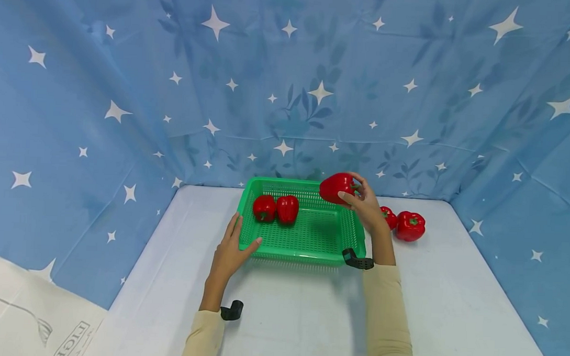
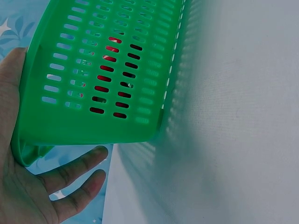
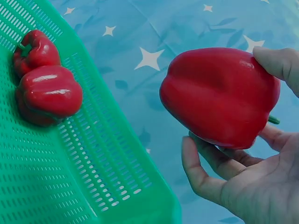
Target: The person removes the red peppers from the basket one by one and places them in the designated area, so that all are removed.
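In the head view my right hand [image 1: 365,204] holds a red bell pepper [image 1: 334,187] above the back right of a green plastic basket [image 1: 301,260]. The right wrist view shows the thumb on one side of this pepper [image 3: 219,98] and fingers beneath it, its green stem toward the palm. My left hand [image 1: 229,253] rests at the basket's front left corner, fingers along the left side and thumb at the front rim. In the left wrist view its fingers [image 2: 77,170] extend fairly straight past the basket wall. Two more red bell peppers [image 1: 287,209] lie side by side inside the basket.
Right of the basket, two red bell peppers [image 1: 410,226] sit on the white table [image 1: 299,320], one partly hidden behind my right wrist. A blue curtain [image 1: 288,84] with white stars hangs behind and at both sides. Each wrist carries a black camera [image 1: 357,260].
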Motion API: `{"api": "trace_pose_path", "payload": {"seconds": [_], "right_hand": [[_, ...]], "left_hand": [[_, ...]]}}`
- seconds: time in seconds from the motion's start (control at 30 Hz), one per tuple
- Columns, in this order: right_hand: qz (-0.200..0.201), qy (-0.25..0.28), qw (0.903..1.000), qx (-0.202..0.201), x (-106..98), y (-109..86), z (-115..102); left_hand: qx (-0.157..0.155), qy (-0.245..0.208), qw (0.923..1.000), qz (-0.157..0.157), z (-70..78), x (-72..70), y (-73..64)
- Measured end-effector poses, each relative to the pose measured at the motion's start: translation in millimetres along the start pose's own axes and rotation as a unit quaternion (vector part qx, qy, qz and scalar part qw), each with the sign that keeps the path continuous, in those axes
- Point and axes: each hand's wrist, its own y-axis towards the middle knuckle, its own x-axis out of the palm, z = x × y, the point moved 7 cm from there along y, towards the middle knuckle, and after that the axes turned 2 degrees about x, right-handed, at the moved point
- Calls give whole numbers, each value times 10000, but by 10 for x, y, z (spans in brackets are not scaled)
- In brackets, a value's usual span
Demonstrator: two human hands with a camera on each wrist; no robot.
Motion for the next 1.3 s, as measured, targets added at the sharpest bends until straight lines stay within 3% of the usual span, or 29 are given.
{"api": "trace_pose_path", "payload": {"seconds": [0.33, 0.6, 0.93, 1.13, 1.3], "right_hand": [[498, -76, 9977, -464, -148, -277, -110], [1247, 222, 9904, -556, -351, -531, -102], [1788, 358, 9806, -720, -523, -812, -110], [2086, 420, 9719, -1011, -598, -948, -57], [2326, 336, 9677, -913, -655, -1044, 78]], "left_hand": [[44, -30, 9999, 86, -3, -11, -1], [-16, -26, 10000, 36, -11, -3, -3], [-9, -80, 9999, 62, -10, -14, -2], [4, -86, 10000, 34, 0, -14, 2], [17, -30, 10000, 10, 3, -6, 6]]}}
